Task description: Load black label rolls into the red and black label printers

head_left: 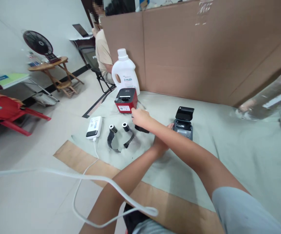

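One grey device (183, 132) is sitting on the cloth-covered desk (240, 152), its black lid (184, 113) standing raised. The left hand (163, 147) is resting at its left edge; the right forearm (189, 146) is hiding it, so its grip cannot be told. The right hand (141, 117) is holding its fingers curled beside a red printer (125, 101), perhaps pinching a mostly covered dark item (141, 129). Crossing arms are risking a knocked lid; the white cable (89, 177), running out of frame, could be snagging an arm and dragging the white power pack (94, 127).
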A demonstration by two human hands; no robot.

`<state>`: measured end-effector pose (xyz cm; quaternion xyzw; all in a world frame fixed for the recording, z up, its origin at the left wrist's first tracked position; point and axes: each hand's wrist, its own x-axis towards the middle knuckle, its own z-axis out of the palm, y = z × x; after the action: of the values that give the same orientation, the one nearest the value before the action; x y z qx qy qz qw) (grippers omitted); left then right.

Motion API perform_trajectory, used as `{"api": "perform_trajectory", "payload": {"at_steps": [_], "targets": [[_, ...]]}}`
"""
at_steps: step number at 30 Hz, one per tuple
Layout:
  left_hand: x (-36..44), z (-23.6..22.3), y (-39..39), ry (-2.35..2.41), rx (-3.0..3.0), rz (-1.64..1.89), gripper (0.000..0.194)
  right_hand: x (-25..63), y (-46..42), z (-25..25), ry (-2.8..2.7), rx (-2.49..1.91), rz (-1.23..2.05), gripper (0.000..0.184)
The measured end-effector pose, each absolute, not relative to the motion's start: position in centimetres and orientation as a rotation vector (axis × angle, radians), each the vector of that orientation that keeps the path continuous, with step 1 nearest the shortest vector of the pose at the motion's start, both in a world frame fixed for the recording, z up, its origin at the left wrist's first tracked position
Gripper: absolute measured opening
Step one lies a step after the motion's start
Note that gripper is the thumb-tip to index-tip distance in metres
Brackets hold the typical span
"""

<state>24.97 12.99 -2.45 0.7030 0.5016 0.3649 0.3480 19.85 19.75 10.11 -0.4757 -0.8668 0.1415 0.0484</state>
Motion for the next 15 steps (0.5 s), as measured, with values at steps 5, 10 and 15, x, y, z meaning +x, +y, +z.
{"api": "perform_trajectory", "payload": {"at_steps": [5,10,15], "targets": [[25.3,-2.8,13.2,1.343,1.822,0.952,0.061,18.5,19.8,8.6,-2.753,-1.543,0.357,0.036],[25.1,-1.8,13.2,1.367,1.827,0.891,0.064,16.2,18.9,10.6,-2.767,-1.18,0.232,0.036],[25.0,-0.3,13.2,1.524,1.847,0.702,0.063,10.0,18.3,9.8,-2.67,-1.122,0.687,0.028]]}}
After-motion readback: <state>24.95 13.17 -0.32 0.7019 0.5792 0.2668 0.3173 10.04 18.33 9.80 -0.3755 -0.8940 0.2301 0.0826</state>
